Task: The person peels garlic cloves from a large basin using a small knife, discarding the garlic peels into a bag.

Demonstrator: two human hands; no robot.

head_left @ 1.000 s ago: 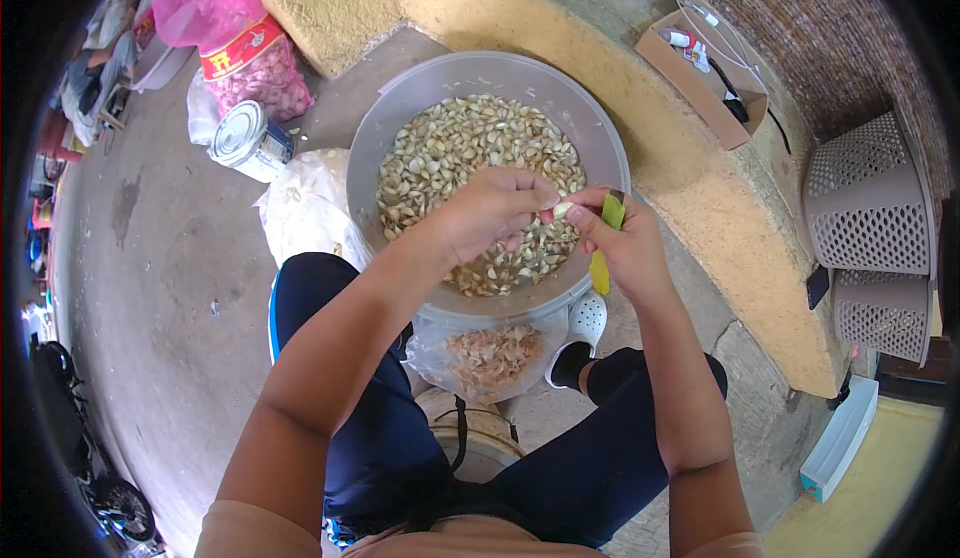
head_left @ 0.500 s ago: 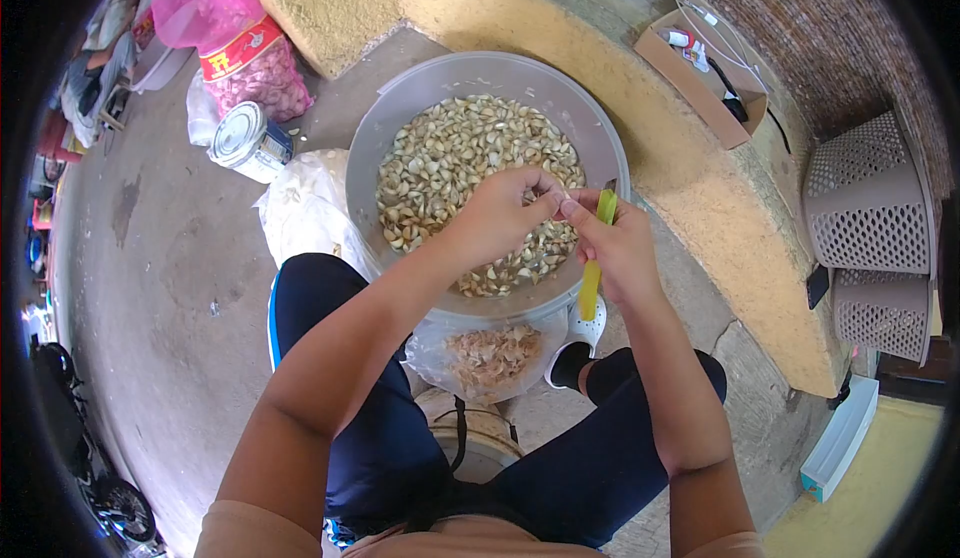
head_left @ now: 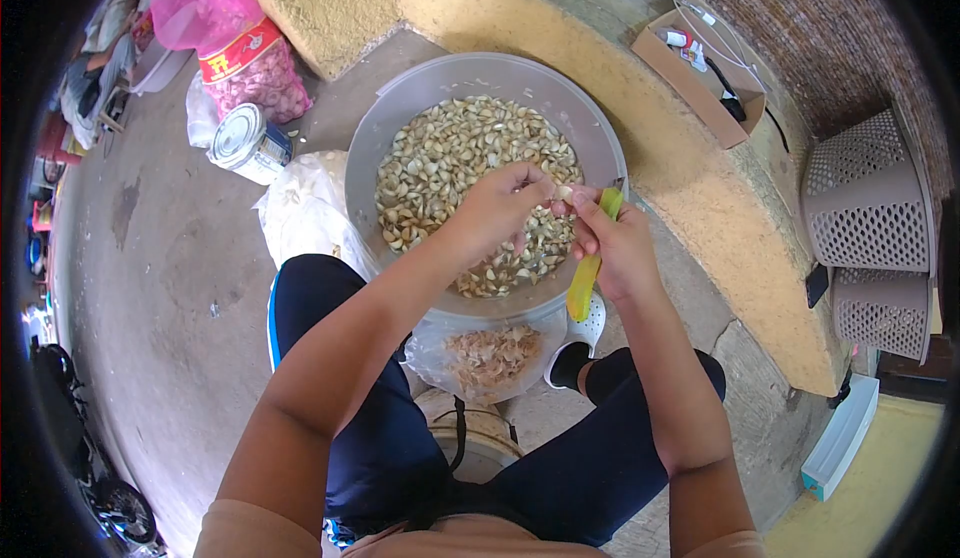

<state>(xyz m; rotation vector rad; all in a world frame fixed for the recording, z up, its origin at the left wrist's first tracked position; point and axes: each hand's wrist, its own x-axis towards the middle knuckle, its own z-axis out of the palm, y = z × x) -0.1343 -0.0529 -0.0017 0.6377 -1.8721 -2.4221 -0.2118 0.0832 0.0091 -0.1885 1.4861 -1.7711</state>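
Over a wide grey tub (head_left: 400, 98) of garlic cloves (head_left: 470, 143), my two hands meet near the right rim. A pale garlic clove (head_left: 563, 194) is pinched in the fingers of my left hand (head_left: 505, 208), with my right fingertips touching its other side. My right hand (head_left: 625, 253) is closed around the yellow-green handle of a small knife (head_left: 583, 283). A bit of dark blade shows past the top of that hand. Just below the tub, a clear plastic bag (head_left: 425, 353) holds papery garlic skins (head_left: 492, 358).
White plastic bag (head_left: 315, 208), metal can (head_left: 248, 143) and pink sack of garlic (head_left: 260, 83) stand left of the tub. On the right, a yellow ledge (head_left: 700, 193) carries a cardboard box (head_left: 690, 88). Perforated baskets (head_left: 865, 213) stand beyond. A bucket (head_left: 480, 438) sits between my legs.
My fingers have parted slightly, so the clove now shows between the hands. In my right hand the knife has tilted, its handle end swinging a little to the left and down.
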